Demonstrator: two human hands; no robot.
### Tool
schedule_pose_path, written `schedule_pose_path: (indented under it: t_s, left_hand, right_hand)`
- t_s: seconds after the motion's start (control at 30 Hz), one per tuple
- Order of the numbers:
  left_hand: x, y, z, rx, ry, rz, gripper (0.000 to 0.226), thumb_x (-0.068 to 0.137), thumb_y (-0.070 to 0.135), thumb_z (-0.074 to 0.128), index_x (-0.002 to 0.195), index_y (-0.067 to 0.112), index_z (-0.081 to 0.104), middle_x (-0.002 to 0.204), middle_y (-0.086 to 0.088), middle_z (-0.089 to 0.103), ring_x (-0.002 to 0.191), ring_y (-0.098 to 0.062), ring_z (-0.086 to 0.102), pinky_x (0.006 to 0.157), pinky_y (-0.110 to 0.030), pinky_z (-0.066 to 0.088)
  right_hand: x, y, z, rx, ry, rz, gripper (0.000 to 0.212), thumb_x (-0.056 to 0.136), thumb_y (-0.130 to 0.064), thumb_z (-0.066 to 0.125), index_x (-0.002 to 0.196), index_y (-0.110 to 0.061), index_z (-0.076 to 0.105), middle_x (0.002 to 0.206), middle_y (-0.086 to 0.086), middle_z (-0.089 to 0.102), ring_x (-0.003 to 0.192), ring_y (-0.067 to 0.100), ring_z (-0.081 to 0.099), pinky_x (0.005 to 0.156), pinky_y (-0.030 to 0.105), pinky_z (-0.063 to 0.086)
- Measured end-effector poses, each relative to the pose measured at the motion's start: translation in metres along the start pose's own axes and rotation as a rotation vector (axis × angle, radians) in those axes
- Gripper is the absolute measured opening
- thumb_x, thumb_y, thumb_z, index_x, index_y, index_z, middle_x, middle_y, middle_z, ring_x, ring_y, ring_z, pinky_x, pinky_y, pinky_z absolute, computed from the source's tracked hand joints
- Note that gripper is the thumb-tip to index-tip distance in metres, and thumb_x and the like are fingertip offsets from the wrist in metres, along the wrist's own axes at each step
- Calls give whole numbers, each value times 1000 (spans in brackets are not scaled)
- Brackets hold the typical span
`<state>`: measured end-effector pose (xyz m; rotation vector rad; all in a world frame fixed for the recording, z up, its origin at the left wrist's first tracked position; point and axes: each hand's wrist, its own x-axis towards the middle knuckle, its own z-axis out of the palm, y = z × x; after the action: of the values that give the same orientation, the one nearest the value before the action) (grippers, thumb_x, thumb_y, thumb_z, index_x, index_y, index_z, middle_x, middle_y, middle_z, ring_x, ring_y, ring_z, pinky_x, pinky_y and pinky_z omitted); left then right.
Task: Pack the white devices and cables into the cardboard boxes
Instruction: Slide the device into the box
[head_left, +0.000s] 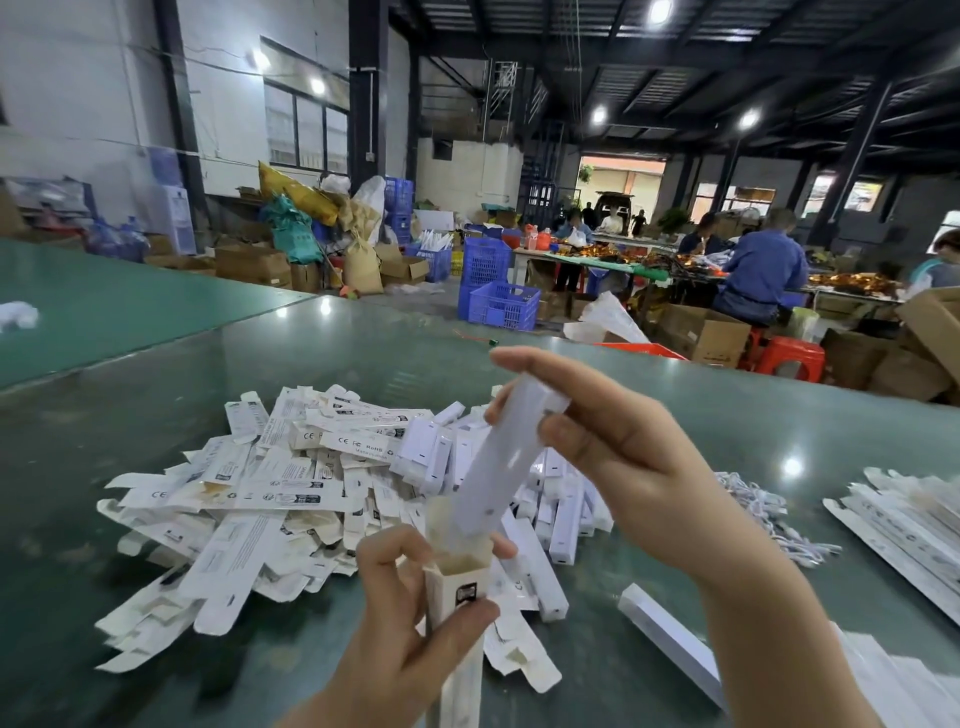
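My left hand grips a narrow upright cardboard box with its top flap open. My right hand pinches the upper end of a long white device, tilted, its lower end inside the box's mouth. Behind them lies a heap of flat unfolded white boxes and several loose white devices. White cables lie in a pile to the right.
All of this is on a green glass-topped table. A boxed unit lies near my right forearm, and long flat packs are stacked at the right edge. Beyond the table are blue crates, cartons and seated workers.
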<state>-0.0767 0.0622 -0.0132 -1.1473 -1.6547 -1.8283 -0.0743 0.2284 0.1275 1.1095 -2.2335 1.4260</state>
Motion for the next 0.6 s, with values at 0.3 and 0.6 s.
schedule_pose_path:
  t_s: [0.3,0.6]
  left_hand:
    - [2,-1,-2,-9,21,-15,50,85,-2,54,101,37,26,110,-12,64,58,-5,49,59,-15,42]
    - [0,-2,-2,10,-13,40,55,83,-1,57,107,38,27,113,-6,63,58,-20,50,59,-23,44]
  right_hand:
    - [0,-3,10,-249,-126,-4,45,97,-4,45,137,-24,44,112,-6,49,88,-1,49,76,10,36]
    - [-6,-7,1,-394,-82,40,31,89,-21,64,118,-29,56,115,-26,59,116,-14,44,93,6,34]
